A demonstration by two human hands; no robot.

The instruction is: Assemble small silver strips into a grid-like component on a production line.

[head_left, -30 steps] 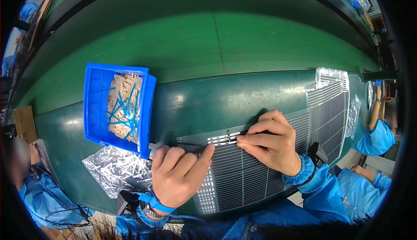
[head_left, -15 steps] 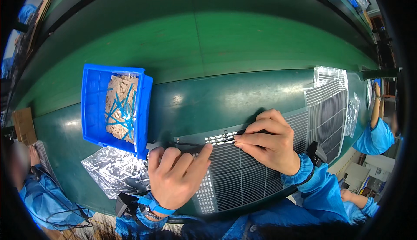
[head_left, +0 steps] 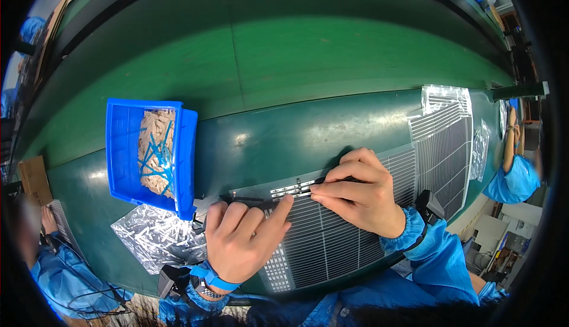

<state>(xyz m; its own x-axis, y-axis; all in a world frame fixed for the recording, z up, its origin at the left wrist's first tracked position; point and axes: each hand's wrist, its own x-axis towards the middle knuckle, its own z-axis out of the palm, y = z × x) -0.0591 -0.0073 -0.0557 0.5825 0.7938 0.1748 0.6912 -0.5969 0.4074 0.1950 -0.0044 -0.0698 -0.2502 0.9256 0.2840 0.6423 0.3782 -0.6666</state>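
A sheet of narrow dark strips (head_left: 338,241) lies on the table in front of me, with white pieces along its left end. Near its far edge are short white strips with dark marks (head_left: 291,188). My left hand (head_left: 243,244) rests palm down at the sheet's left end. Its index finger is stretched out and touches the white strips, while the other fingers are bent. My right hand (head_left: 364,194) pinches a thin dark strip between thumb and fingers at the right end of these pieces. The fingers hide most of that strip.
Left of my hands stands a blue bin (head_left: 185,167) with beige pieces and blue strips. A clear bag of silvery strips (head_left: 155,241) lies before it. More striped sheets (head_left: 444,155) lie at the right. A green panel (head_left: 296,60) runs along the back. Co-workers sit at both sides.
The view has shifted slightly, so the bin and sheet sit a little further left. Both hands keep nearly the same pose at the white strips.
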